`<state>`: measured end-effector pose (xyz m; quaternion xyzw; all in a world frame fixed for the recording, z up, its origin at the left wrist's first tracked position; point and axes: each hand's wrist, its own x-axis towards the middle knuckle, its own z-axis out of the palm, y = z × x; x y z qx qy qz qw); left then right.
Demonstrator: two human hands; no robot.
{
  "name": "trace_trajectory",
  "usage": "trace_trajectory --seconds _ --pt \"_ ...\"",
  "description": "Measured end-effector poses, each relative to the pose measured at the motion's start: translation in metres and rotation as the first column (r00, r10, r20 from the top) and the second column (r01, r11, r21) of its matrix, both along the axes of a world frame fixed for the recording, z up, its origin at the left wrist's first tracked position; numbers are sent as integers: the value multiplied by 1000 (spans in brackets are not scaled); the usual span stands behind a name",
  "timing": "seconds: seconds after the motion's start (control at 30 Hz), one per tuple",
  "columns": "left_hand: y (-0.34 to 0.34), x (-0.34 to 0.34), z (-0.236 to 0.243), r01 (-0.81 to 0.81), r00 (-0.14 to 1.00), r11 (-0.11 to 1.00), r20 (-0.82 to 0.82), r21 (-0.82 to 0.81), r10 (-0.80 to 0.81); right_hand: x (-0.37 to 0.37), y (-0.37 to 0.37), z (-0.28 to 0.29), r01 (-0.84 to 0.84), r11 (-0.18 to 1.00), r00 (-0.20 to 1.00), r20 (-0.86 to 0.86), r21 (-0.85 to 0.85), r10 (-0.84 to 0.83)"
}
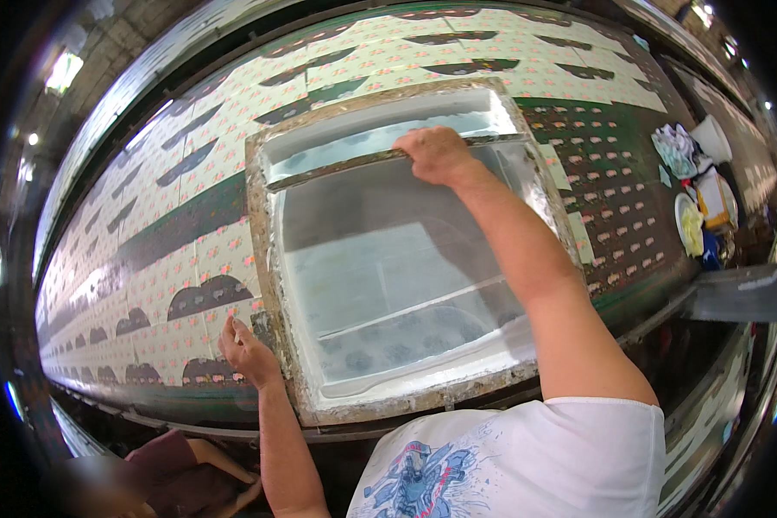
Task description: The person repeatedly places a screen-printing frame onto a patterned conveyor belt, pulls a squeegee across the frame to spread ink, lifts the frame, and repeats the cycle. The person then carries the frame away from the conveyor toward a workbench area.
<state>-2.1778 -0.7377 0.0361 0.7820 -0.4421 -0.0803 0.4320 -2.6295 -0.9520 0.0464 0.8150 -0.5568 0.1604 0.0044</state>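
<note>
A large screen-printing frame [266,250] with worn, paint-crusted wooden edges lies over a long table. Pale, translucent mesh [388,259] fills it. Across its far part runs a long squeegee [337,168], reaching nearly from one side wall to the other. My right hand [436,155] is closed over the squeegee's top edge, right of its middle. My left hand [246,352] hovers just outside the frame's left edge, fingers partly bent and apart, with nothing visible in them. Under and around the frame lie pale fabric pieces [207,259] printed with small pink flowers.
Dark green table surface [634,142] shows with rows of small pink prints to the right. Beyond its right end are a bundled cloth [675,148], a white tub [712,140] and a bowl with yellow stuff [689,223]. Another person [168,470] is at the lower left.
</note>
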Motion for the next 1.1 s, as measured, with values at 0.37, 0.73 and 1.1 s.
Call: trace_trajectory --seconds 0.37,0.73,1.1 --pt "40 1 15 99 995 995 -2 -29 -99 25 172 30 202 970 979 9 133 -205" --pt "78 51 -10 208 978 974 39 -88 -205 79 377 25 222 959 974 6 175 -226" --pt "107 91 -1 125 990 987 -71 97 -119 122 512 35 -4 984 1000 -2 179 4"
